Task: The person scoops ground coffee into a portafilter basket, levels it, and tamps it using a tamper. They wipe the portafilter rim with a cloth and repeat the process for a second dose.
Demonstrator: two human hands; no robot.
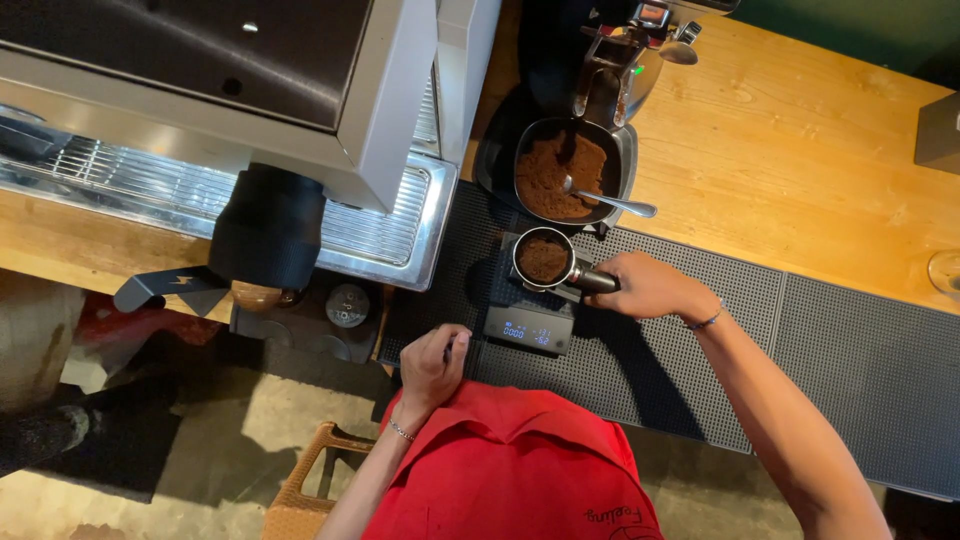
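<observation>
My right hand (640, 287) grips the black handle of a portafilter (545, 259) whose metal basket holds brown coffee grounds. The basket rests on a small black digital scale (530, 328) with a lit display. My left hand (432, 362) is curled against the edge of the black rubber bar mat (700, 340), just left of the scale; whether it holds something small I cannot tell. Behind the portafilter, a dark tray of coffee grounds (560, 172) has a metal spoon (612, 202) lying in it.
An espresso machine (250, 90) with a steel drip grate (200, 195) fills the upper left. A grinder (615, 60) stands behind the tray on the wooden counter (800, 150). A tamper (348, 304) sits below the machine. A glass (945, 272) is at the right edge.
</observation>
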